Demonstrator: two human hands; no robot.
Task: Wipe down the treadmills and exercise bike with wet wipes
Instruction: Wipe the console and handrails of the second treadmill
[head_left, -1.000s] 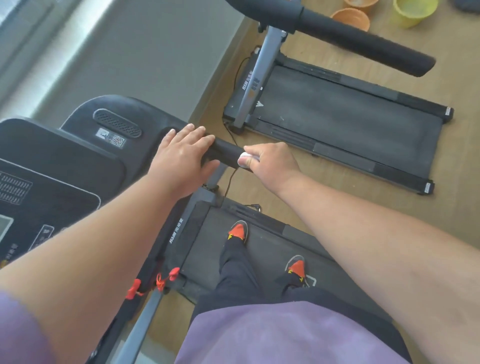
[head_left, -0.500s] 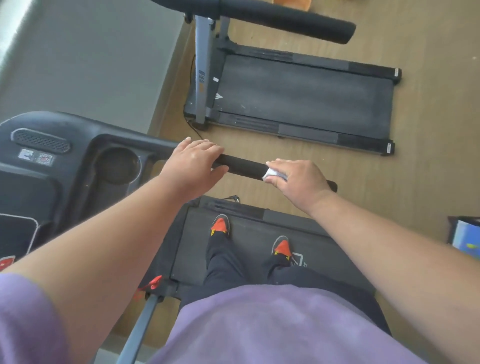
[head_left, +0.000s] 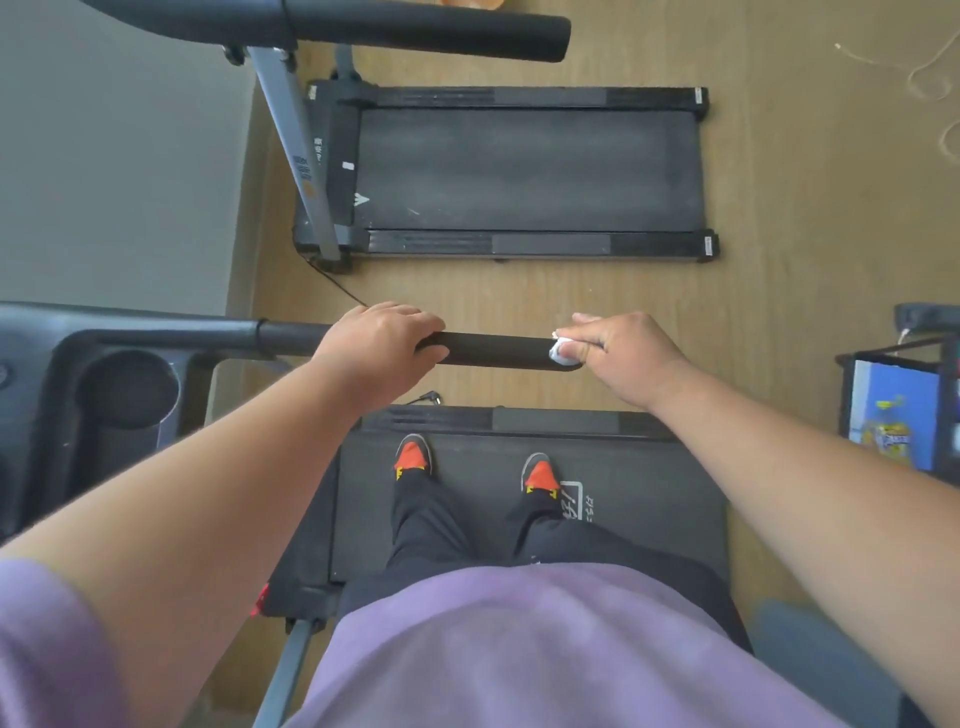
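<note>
Black foam handlebar (head_left: 493, 351) of the near treadmill (head_left: 519, 499) has the left hand (head_left: 382, 348) curled round its middle, while the right hand (head_left: 621, 358) pinches a crumpled white wet wipe (head_left: 558, 353) against its end.

A small home exercise room: two black treadmills (head_left: 524, 171) stand side by side on a wooden floor (head_left: 805, 218) near a plain grey wall (head_left: 114, 156), with a loose cord (head_left: 930, 67) lying by the floor's far right corner.
</note>
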